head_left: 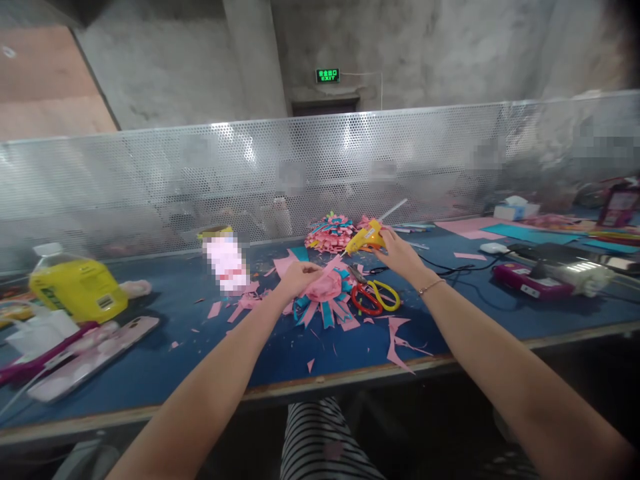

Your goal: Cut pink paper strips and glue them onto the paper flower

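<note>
My right hand (397, 255) is closed round a yellow glue gun (364, 238), with a clear glue stick (393, 210) poking out of its back. The nozzle points down and left, close to a pink paper strip (331, 268). Pinched in the fingers of my left hand (300, 277) is that same strip, over a pink and blue paper flower (325, 291) on the table. Scissors (383, 297) with red and yellow handles lie just right of the flower. Behind it sits a fuller pink and blue paper flower (327, 235).
Pink scraps (397, 343) litter the blue table (215, 360). At left are a yellow-liquid bottle (80, 287) and a pink phone (95, 357). A purple device (530, 280), coloured paper sheets (530, 233) and a tissue box (513, 210) are at right. A perforated metal screen (165, 190) runs behind.
</note>
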Demonstrator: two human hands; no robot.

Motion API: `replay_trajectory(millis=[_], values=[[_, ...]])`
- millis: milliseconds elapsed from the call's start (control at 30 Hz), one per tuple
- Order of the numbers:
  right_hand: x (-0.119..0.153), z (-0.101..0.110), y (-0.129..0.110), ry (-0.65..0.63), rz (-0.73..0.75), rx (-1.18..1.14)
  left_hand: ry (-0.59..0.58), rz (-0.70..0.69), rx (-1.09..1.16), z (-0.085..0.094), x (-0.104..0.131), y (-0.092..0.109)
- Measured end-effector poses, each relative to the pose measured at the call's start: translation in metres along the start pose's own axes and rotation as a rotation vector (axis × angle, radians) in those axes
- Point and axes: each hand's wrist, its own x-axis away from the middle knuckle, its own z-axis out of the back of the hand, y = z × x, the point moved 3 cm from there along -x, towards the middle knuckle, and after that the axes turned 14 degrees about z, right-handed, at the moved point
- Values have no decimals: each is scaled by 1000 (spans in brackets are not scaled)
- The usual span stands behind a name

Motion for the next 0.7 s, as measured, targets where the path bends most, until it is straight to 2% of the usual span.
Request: replay_trajectory(millis=[700], values=[[-1, 5, -3, -6, 9, -18, -9, 36, 42, -2, 5, 5]])
